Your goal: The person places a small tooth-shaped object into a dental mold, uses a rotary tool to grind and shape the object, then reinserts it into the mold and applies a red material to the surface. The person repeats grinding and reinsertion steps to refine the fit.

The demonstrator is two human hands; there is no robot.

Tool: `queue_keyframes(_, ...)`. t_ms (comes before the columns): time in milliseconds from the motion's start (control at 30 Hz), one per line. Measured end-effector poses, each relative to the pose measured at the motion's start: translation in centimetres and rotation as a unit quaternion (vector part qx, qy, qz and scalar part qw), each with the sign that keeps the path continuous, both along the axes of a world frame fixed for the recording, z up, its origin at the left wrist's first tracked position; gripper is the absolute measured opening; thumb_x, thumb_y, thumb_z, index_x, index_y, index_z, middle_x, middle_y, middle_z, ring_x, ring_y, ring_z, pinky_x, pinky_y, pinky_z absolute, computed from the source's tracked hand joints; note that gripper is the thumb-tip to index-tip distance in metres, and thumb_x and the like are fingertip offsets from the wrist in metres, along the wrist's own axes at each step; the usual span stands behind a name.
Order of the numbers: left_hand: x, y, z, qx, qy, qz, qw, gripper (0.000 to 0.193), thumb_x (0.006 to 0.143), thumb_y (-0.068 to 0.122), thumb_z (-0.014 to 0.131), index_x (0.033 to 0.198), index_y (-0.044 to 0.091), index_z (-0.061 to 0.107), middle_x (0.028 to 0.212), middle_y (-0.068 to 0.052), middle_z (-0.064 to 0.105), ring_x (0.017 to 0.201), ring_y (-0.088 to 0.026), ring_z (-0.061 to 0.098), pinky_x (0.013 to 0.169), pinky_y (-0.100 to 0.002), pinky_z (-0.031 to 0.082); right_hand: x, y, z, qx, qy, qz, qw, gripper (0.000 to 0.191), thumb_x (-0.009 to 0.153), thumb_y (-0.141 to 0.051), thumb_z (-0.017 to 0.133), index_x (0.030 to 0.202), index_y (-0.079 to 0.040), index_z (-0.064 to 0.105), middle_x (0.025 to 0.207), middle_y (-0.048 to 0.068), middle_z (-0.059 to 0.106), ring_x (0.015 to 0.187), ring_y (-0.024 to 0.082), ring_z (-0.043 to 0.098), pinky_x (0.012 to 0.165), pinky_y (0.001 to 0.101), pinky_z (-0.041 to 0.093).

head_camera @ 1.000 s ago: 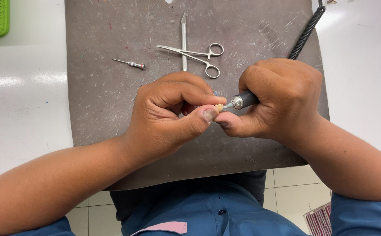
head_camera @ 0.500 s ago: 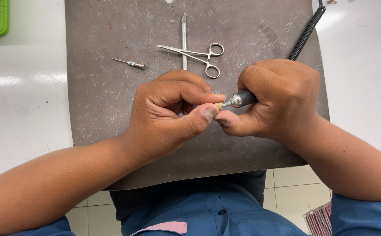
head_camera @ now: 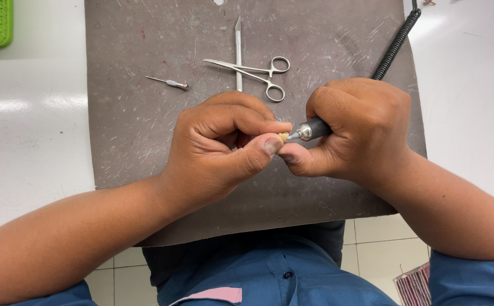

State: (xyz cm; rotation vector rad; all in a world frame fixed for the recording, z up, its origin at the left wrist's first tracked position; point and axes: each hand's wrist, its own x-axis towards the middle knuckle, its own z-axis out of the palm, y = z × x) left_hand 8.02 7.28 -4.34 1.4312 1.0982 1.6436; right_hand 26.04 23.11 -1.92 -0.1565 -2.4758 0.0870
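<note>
Left hand (head_camera: 224,153) pinches a small pale workpiece (head_camera: 283,136) between thumb and forefinger, steadying it above the grey mat (head_camera: 145,141). Right hand (head_camera: 355,130) is clenched around a rotary handpiece (head_camera: 314,130), its tip at the workpiece, thumbs braced together, evidently for control. Beyond the hands on the mat: scissor-handled forceps (head_camera: 258,73), a slim blade (head_camera: 238,51), a small bur (head_camera: 170,83).

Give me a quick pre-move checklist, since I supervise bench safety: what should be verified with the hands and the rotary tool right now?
1. Left hand pinches the small pale piece: ok.
2. Right hand grips the handpiece: ok.
3. Tool tip meets the piece: ok, though exact contact cannot be told.
4. Coiled cable runs free of the hands: ok.
5. Scissor-handled forceps and loose bur lie apart from the hands: ok.
6. Tool spinning: cannot tell.
</note>
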Motion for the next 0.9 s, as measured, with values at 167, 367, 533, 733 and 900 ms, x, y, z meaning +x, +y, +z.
queue_keyframes(167, 0.03, 0.02, -0.02, 0.001, -0.013, -0.004, 1.000, 0.011, 0.105, 0.013, 0.073, 0.112, 0.004, 0.075, 0.099, -0.003, 0.071, 0.076, -0.002, 0.062, 0.064, -0.015, 0.051, -0.20, 0.02, 0.01, 0.003, -0.001, -0.005, 1.000, 0.068, 0.089, -0.071, 0.069, 0.064, -0.009, 0.052, 0.053, 0.003, 0.040, 0.048, 0.018, 0.046, 0.041, 0.0315, 0.033)
queue_keyframes(367, 0.03, -0.05, 0.01, 0.000, -0.010, -0.003, 1.000, 0.011, 0.105, 0.013, 0.073, 0.112, 0.004, 0.075, 0.100, -0.004, 0.070, 0.078, -0.002, 0.062, 0.065, -0.016, 0.052, -0.04, -0.09, 0.14, -0.008, -0.001, 0.000, 1.000, 0.067, 0.093, -0.070, 0.069, 0.069, -0.010, 0.054, 0.058, 0.004, 0.042, 0.048, 0.017, 0.048, 0.044, 0.0313, 0.034)
queue_keyframes(533, 0.05, 0.01, -0.02, -0.001, -0.037, -0.016, 0.999, 0.013, 0.105, 0.013, 0.073, 0.114, 0.003, 0.074, 0.102, -0.005, 0.071, 0.082, -0.004, 0.065, 0.069, -0.017, 0.056, -0.19, -0.10, -0.02, -0.028, 0.002, 0.002, 1.000, 0.067, 0.091, -0.070, 0.069, 0.067, -0.010, 0.053, 0.054, 0.003, 0.040, 0.048, 0.017, 0.048, 0.043, 0.0312, 0.034)
queue_keyframes(733, 0.09, -0.09, -0.04, -0.001, -0.061, -0.037, 0.997, 0.012, 0.107, 0.012, 0.072, 0.111, 0.002, 0.074, 0.105, -0.005, 0.071, 0.087, -0.005, 0.067, 0.074, -0.018, 0.059, -0.07, -0.14, -0.08, -0.040, 0.011, 0.012, 0.999, 0.067, 0.093, -0.071, 0.066, 0.070, -0.009, 0.053, 0.058, 0.003, 0.043, 0.048, 0.016, 0.050, 0.045, 0.0298, 0.036)
queue_keyframes(900, 0.11, -0.04, -0.04, -0.001, -0.060, -0.032, 0.998, 0.012, 0.106, 0.013, 0.073, 0.111, 0.002, 0.074, 0.105, -0.005, 0.070, 0.087, -0.005, 0.067, 0.073, -0.018, 0.058, -0.14, -0.07, -0.05, -0.029, 0.005, 0.004, 1.000, 0.067, 0.091, -0.071, 0.067, 0.068, -0.009, 0.053, 0.056, 0.003, 0.042, 0.046, 0.016, 0.049, 0.044, 0.0303, 0.035)
